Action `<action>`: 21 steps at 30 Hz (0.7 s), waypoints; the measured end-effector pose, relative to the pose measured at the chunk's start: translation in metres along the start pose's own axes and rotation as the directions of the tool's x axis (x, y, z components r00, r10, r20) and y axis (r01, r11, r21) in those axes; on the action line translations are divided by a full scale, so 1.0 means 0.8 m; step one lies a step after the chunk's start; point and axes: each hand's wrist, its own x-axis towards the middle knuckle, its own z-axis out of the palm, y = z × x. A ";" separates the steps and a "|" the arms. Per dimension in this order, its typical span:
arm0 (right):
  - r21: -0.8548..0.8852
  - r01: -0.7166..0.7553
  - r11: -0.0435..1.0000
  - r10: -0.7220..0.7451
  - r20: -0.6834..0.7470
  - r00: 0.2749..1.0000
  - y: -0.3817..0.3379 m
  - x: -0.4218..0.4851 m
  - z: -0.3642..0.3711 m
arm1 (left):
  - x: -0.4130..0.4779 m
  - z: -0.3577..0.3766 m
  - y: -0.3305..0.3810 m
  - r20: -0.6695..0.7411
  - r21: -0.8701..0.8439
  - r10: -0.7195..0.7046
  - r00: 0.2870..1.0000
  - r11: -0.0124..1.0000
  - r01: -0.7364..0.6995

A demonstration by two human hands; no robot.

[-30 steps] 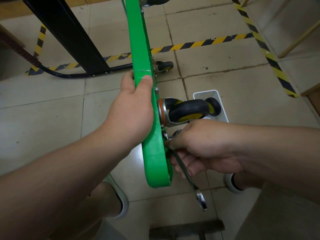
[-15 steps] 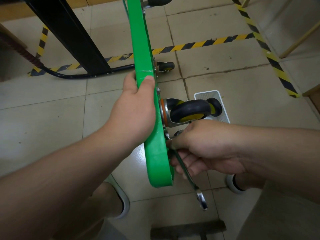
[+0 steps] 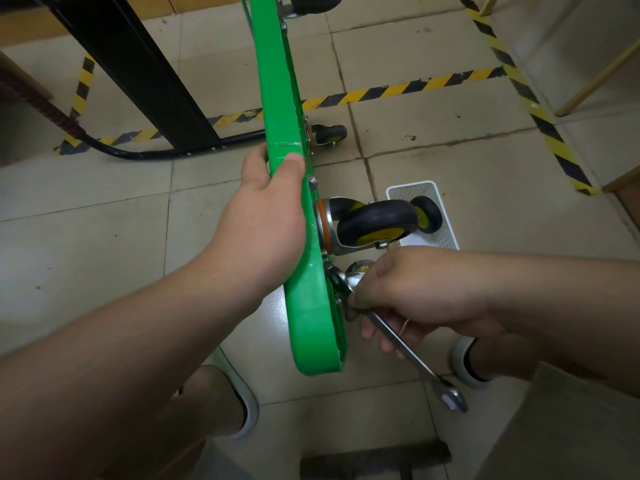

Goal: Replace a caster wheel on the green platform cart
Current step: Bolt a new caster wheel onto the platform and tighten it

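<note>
1. The green plastic platform cart deck (image 3: 313,327) stands on edge. It runs from 12 o'clock down to just below mid-frame, and its rounded lower end sits above the floor between the person's feet.
2. The black rubber caster wheel with a yellow hub in a silver metal fork (image 3: 375,221) juts from the deck's underside toward 3 o'clock, at mid-frame.
3. The left hand (image 3: 263,220) clasps the deck's rim from 9 o'clock. The thumb lies over the rim, and the fingers wrap behind the deck, out of sight.
4. The right hand (image 3: 415,289) is curled round the silver steel combination wrench (image 3: 408,351), gripping its shank near the head.
5. The wrench head lies against the deck's underside at 6 o'clock of the caster's plate. The fastener it meets is covered by fingers and cannot be made out.
6. The wrench's free end points to 5 o'clock, clear of the hand.
7. A sliver of another metal-and-yellow part shows just above the right knuckles, too hidden to identify.
8. The left forearm enters from 8 o'clock and the right forearm from 3 o'clock, its wrist turned in toward the deck.
9. A white perforated plastic basket (image 3: 440,233) sits on the floor at 3 o'clock of the caster. It holds a loose black-and-yellow wheel (image 3: 427,214), partly behind the caster.
10. A smaller far caster (image 3: 330,134) sits at 1 o'clock of the left hand. Another black wheel (image 3: 315,1) is cut off at 12 o'clock.
11. Black-and-yellow hazard tape (image 3: 398,89) crosses the beige tiled floor (image 3: 104,220).
12. A black metal post (image 3: 138,64) leans at 11 o'clock.
</note>
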 end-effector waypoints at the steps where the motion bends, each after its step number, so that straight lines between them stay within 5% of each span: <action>1: -0.041 0.006 0.999 -0.006 0.015 1.000 0.003 0.001 -0.003 | 0.000 0.000 0.000 0.000 -0.001 -0.002 1.000 1.000 0.002; 9: -0.438 -0.073 0.896 0.088 0.015 0.996 0.045 0.025 -0.031 | -0.001 0.000 0.002 0.003 -0.013 -0.012 1.000 1.000 0.012; 11: -0.586 -0.101 0.804 0.099 -0.035 0.994 0.060 0.037 -0.046 | -0.001 0.000 0.003 0.001 -0.010 -0.016 1.000 1.000 0.016; 15: -0.887 -0.093 0.451 -0.051 -0.130 0.990 0.087 0.057 -0.076 | -0.002 -0.001 0.004 0.002 -0.001 -0.020 1.000 1.000 0.020; 21: -0.940 -0.167 0.297 -0.059 -0.192 0.980 0.102 0.082 -0.114 | -0.002 -0.001 0.004 0.010 -0.011 -0.024 1.000 1.000 0.024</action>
